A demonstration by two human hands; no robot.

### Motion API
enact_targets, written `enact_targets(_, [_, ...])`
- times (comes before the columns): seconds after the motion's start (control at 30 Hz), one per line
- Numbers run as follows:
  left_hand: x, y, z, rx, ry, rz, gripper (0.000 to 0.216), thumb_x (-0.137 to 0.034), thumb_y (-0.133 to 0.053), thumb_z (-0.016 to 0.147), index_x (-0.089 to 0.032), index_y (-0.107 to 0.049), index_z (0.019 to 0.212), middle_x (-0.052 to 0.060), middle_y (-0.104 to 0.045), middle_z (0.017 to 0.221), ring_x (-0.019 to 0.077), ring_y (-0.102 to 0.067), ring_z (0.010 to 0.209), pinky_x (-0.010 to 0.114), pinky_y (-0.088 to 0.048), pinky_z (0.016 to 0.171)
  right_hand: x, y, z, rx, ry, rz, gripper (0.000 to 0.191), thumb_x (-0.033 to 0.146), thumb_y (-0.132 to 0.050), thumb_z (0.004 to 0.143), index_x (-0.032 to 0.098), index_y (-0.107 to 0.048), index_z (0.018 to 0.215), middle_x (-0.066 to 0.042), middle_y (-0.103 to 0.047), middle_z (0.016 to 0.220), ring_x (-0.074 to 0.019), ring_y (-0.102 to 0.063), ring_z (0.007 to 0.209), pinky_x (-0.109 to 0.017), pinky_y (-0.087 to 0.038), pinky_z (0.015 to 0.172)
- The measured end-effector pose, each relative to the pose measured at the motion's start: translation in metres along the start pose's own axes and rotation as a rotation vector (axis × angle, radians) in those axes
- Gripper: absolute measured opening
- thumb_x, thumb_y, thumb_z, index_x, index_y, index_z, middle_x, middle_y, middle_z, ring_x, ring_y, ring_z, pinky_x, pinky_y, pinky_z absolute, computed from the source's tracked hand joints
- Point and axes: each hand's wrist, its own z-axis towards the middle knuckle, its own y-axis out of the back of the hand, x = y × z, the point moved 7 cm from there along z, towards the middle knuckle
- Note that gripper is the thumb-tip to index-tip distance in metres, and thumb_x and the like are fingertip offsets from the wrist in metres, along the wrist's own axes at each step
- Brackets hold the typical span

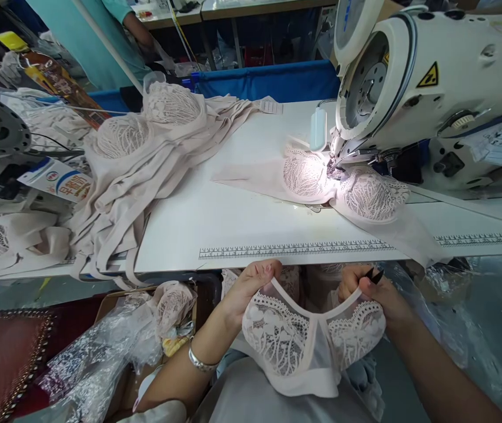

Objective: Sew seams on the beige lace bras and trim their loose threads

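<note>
A pale pink lace bra (308,343) hangs in front of my lap, below the table edge. My left hand (251,288) is closed on its left top edge, a silver bangle on the wrist. My right hand (372,291) pinches the right top edge and also holds small black thread snips (374,274). Another lace bra (343,188) lies on the white table (216,217) under the needle of the white sewing machine (431,88), lit by its lamp.
A heap of beige lace bras (145,153) covers the table's left side. A printed ruler (295,249) runs along the front edge. A box with plastic bags and lace pieces (145,329) stands lower left. A person in teal (101,35) is behind.
</note>
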Motion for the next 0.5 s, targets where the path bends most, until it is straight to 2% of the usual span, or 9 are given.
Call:
enact_targets(0.3, [0.0011,0.0064,0.0022,-0.016,0.01,0.038,0.059,-0.051,-0.079,0.079,-0.017,-0.037,0.056,-0.008,-0.034,0.044,0.0021,-0.023,0.036,0.017,-0.021,0.04,0.0024,0.0021,-0.0016,-0.041,-0.032,-0.048,0.056,0.063,-0.073,0.08,0.022,-0.044,0.056,0.003,-0.044,0.049,-0.0098,-0.032,0.043,-0.024,-0.023,0.04])
enact_targets(0.5, [-0.0003,0.0002,0.0002,0.024,0.027,0.016,0.058,-0.05,-0.079,0.08,-0.018,-0.037,0.057,-0.009,-0.033,0.042,0.0022,-0.023,0.035,0.017,-0.019,0.039,0.0015,0.0022,-0.0012,-0.03,-0.04,-0.078,0.057,0.065,-0.071,0.08,0.022,-0.044,0.056,0.003,-0.045,0.049,-0.0095,-0.032,0.042,-0.025,-0.022,0.039])
